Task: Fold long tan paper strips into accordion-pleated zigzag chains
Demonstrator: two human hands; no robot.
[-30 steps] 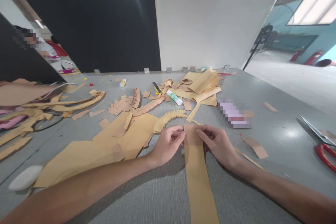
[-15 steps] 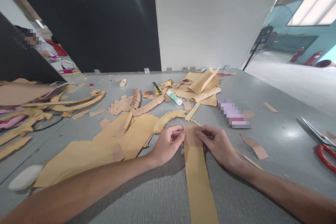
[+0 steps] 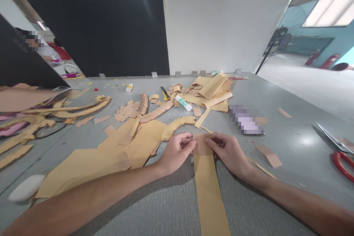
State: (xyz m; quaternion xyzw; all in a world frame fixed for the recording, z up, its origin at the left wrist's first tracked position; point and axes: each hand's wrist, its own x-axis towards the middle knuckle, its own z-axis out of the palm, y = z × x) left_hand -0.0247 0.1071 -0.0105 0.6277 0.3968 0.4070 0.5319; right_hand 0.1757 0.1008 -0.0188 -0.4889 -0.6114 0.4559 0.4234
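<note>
A long strip of tan kraft paper (image 3: 209, 184) runs from the table's near edge up to my two hands, its far end folded over into a darker flap. My left hand (image 3: 179, 151) pinches the flap's left edge between thumb and fingers. On the right edge, my right hand (image 3: 228, 151) grips the same end, thumb on top and fingers curled behind. Just beyond my left hand lies a pleated paper arc (image 3: 178, 123). Flat sheets of kraft paper (image 3: 83, 166) spread out to the left, partly behind my left forearm.
Red-handled scissors (image 3: 341, 155) lie at the far right. A glue stick (image 3: 183, 103), a yellow-and-black utility knife (image 3: 165, 93) and a crumpled paper heap (image 3: 212, 90) sit toward the back panels. A white rounded object (image 3: 26, 188) rests at the left; a person is visible far left.
Both hands stay almost in place on the strip's end, whose far edge sits very slightly nearer. The heaped paper at the back has sunk a little.
</note>
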